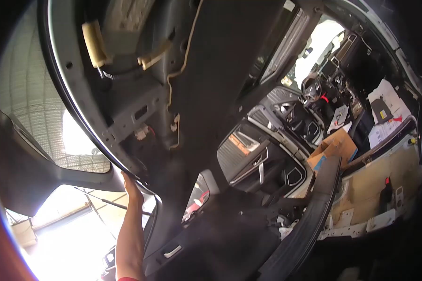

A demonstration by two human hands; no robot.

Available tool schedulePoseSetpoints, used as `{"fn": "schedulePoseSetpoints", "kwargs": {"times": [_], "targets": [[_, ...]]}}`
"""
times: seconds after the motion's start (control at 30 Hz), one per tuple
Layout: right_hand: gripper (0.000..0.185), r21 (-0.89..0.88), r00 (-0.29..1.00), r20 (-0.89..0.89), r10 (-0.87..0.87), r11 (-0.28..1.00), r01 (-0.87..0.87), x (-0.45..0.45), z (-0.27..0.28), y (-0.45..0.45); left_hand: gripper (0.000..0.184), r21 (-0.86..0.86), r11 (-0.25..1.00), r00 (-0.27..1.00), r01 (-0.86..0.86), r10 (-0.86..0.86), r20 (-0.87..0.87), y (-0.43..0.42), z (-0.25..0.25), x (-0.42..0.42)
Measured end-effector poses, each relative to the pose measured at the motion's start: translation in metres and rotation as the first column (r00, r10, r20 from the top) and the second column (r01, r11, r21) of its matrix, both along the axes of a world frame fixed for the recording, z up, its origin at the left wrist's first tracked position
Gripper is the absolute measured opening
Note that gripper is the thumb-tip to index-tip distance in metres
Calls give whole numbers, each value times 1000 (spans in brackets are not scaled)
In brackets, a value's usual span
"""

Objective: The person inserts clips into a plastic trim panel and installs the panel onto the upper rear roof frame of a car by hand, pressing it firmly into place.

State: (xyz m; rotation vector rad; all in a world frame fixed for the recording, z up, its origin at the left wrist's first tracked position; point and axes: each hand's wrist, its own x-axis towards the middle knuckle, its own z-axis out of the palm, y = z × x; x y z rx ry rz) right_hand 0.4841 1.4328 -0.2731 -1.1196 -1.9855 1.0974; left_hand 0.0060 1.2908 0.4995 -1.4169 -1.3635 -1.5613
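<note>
My left hand (132, 189) reaches up from the bottom of the view, with a bit of red sleeve at the lower edge. It touches the edge of the car's rear opening (84, 110), close to the dark rubber seal. I see the hand edge-on; its fingers are mostly hidden, so their grip does not show. Above it, a thin tan wire (169, 93) runs along the bare roof metal, and a yellowish padded piece (94, 44) hangs near the opening. A small connector (143, 133) sits by the roof panel. My right hand is outside the view.
The raised tailgate (30, 150) is at the left. Inside the stripped cabin are a cardboard box (335, 147), a long dark trim piece (312, 220), a steering wheel (311, 89) and papers (384, 103). Bare tan floor (365, 192) shows at the right.
</note>
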Motion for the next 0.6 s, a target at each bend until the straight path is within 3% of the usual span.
{"fn": "schedulePoseSetpoints", "kwargs": {"times": [0.13, 0.2, 0.27, 0.3, 0.33, 0.4, 0.43, 0.5, 0.53, 0.57, 0.6], "targets": [[18, 22, 994, 83, 69, 997, -71, -17, 6, -1, 67, 63, 998, 999, 25, -22, -46, -4, 6, -22], [18, 65, 991, 113, 74, 995, -82, -37, -20, -7, 62, 183, 982, 999, 43, -46, 10, 9, 2, -6], [18, 113, 985, 152, 83, 989, -101, -57, -53, -19, 61, 132, 989, 997, 68, -63, -42, 4, 7, -18], [19, 110, 980, 183, 84, 988, -105, -66, -63, -22, 63, 174, 983, 994, 56, -38, -105, -1, 23, -47], [22, -22, 959, 226, 171, 985, -170, -75, -66, -20, 65, 317, 948, 979, -26, 88, -182, -11, 54, -94], [23, -117, 927, 297, 229, 972, -202, -83, -21, -31, 65, 352, 926, 959, -139, 214, -185, -18, 48, -133], [26, -27, 946, 235, 224, 974, -223, -88, -17, -39, 65, 358, 912, 942, -197, 277, -187, -24, 40, -149], [24, -156, 941, 138, 309, 945, -287, -98, 6, -45, 65, 317, 897, 897, -309, 386, -217, -27, -11, -183], [24, -235, 927, -3, 374, 901, -364, -94, -10, -54, 65, 270, 892, 870, -363, 429, -245, -28, -52, -191], [23, -438, 917, -59, 394, 816, -378, -86, -21, -62, 65, 207, 887, 850, -413, 457, -263, -30, -102, -200], [22, -336, 951, 10, 309, 897, -288, -75, -54, -84, 65, 140, 886, 845, -441, 463, -268, -35, -154, -203]]}}
